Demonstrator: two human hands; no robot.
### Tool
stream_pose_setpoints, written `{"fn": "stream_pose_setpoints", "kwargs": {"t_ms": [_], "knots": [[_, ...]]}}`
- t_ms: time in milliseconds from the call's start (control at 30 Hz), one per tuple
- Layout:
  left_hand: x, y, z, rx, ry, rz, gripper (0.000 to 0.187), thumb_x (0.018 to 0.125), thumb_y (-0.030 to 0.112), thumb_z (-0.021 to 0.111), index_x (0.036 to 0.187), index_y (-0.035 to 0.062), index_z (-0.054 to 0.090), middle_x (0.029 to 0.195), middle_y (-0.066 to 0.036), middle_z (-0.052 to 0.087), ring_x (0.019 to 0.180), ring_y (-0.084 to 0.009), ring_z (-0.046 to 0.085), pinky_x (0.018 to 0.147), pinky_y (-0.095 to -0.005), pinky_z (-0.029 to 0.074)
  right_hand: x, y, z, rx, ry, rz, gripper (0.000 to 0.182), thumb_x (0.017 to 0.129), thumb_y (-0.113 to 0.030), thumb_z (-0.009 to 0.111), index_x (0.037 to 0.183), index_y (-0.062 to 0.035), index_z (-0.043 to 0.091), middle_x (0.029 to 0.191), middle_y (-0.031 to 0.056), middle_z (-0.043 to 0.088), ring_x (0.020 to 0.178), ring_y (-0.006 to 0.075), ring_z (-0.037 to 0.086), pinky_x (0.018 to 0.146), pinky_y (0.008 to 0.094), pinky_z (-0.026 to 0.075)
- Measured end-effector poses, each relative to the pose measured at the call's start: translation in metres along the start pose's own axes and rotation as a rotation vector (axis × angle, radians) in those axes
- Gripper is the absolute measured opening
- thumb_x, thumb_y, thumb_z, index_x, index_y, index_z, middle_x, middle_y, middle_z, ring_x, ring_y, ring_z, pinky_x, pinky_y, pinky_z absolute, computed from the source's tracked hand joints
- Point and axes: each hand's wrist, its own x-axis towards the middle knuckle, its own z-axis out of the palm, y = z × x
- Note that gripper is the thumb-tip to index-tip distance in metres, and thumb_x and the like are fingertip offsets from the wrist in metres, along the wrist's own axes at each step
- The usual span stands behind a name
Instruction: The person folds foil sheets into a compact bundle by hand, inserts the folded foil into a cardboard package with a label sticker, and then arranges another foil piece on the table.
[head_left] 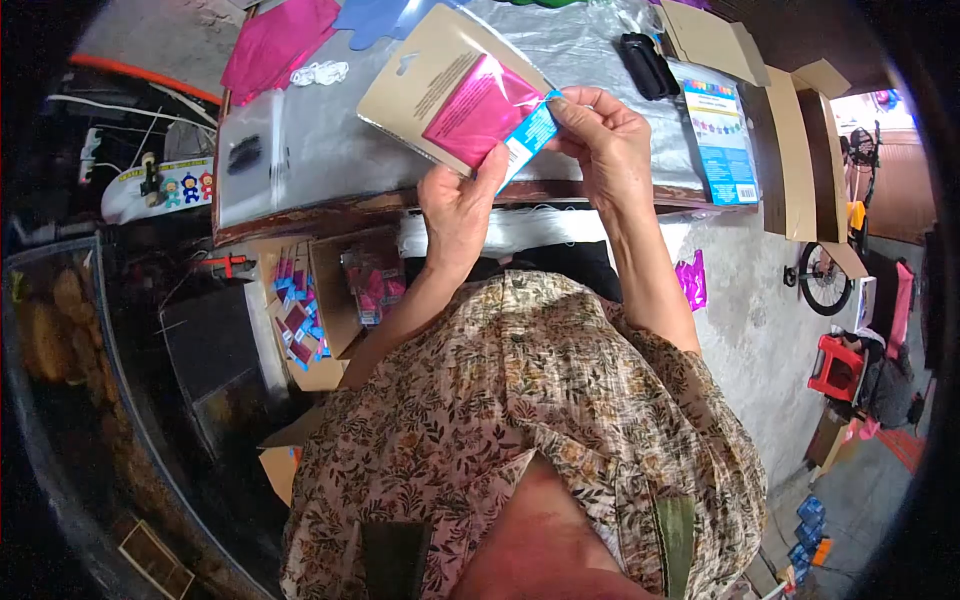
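Note:
Both hands hold a flat clear packet with a brown card and folded shiny pink material (482, 112) inside, tilted over the near edge of the table. A blue label strip (532, 132) with a barcode runs along its lower right end. My left hand (458, 212) grips the bottom corner, thumb on top and its other fingers mostly hidden. At the label's upper end my right hand (605, 135) pinches the strip between thumb and fingers. The brown card has a hang hole near its far left corner.
On the silver-covered table (330, 150) lie pink sheets (280, 45), a white string bundle (320, 73), a black case (648, 66) and a blue-and-white printed package (716, 135). A cardboard box (790, 140) stands right; an open box of packets (300, 320) sits lower left.

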Motion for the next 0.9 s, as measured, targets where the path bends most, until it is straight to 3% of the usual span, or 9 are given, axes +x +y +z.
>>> {"fn": "stream_pose_setpoints", "kwargs": {"t_ms": [400, 900], "knots": [[0.002, 0.012, 0.008, -0.085, -0.036, -0.047, 0.02, 0.089, 0.008, 0.074, 0.108, 0.0027, 0.071, 0.098, 0.001, 0.07, 0.083, -0.006, 0.063, 0.073, -0.0229, 0.05, -0.001, 0.004, -0.002, -0.035, 0.005, -0.007, 0.013, 0.089, -0.006, 0.071, 0.099, 0.0014, 0.067, 0.087, 0.0083, 0.071, 0.074, 0.0128, 0.07, 0.064, 0.025, 0.059], [0.002, 0.006, 0.007, -0.169, -0.007, -0.025, 0.021, 0.094, 0.013, 0.069, 0.112, 0.0013, 0.068, 0.102, -0.001, 0.069, 0.09, -0.0075, 0.062, 0.079, -0.0247, 0.049, -0.001, 0.006, 0.001, 0.027, -0.071, 0.058, 0.018, 0.089, -0.003, 0.07, 0.106, 0.0024, 0.066, 0.093, 0.0091, 0.071, 0.078, 0.014, 0.07, 0.069, 0.0279, 0.062]]}}
